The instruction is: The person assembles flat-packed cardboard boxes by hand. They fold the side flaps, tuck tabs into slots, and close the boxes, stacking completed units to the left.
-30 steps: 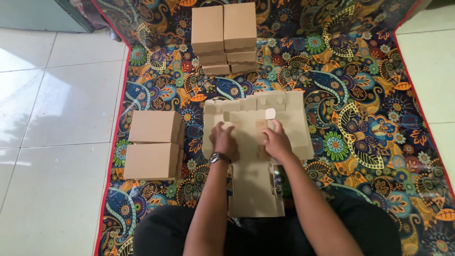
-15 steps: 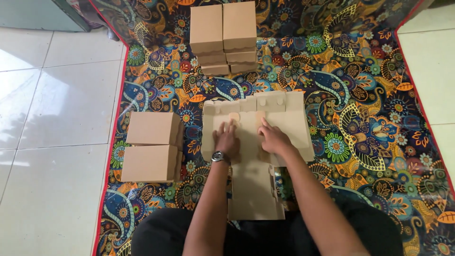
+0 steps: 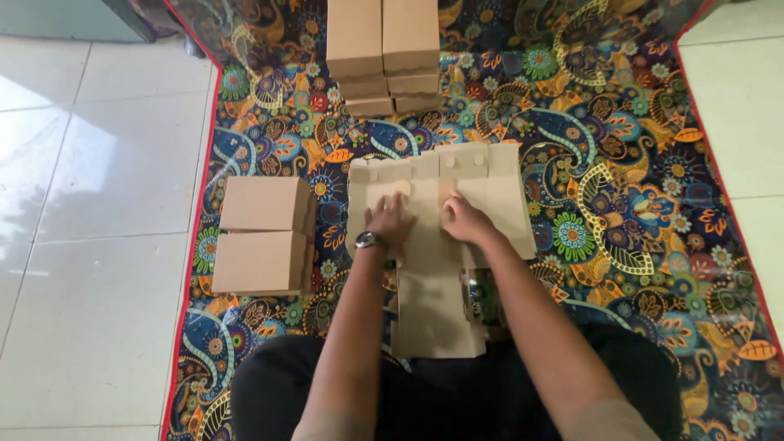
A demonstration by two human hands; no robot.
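A flat, unfolded cardboard box blank (image 3: 498,192) lies on the patterned mat (image 3: 621,163) in front of me. My left hand (image 3: 390,219), with a wristwatch on its wrist, presses flat on the blank's left half. Just right of the centre crease, my right hand (image 3: 464,219) presses down on the same blank, fingers together. Both palms face down and neither hand lifts anything. The blank's long lower flap (image 3: 437,314) reaches toward my lap between my forearms.
Two assembled brown boxes (image 3: 263,234) sit side by side at the mat's left edge. A stack of several more boxes (image 3: 384,49) stands at the far end of the mat. White floor tiles (image 3: 98,212) lie left and right of the mat.
Both hands have slid back toward me along the blank, from its upper tabs to its middle. The blank itself has stayed flat.
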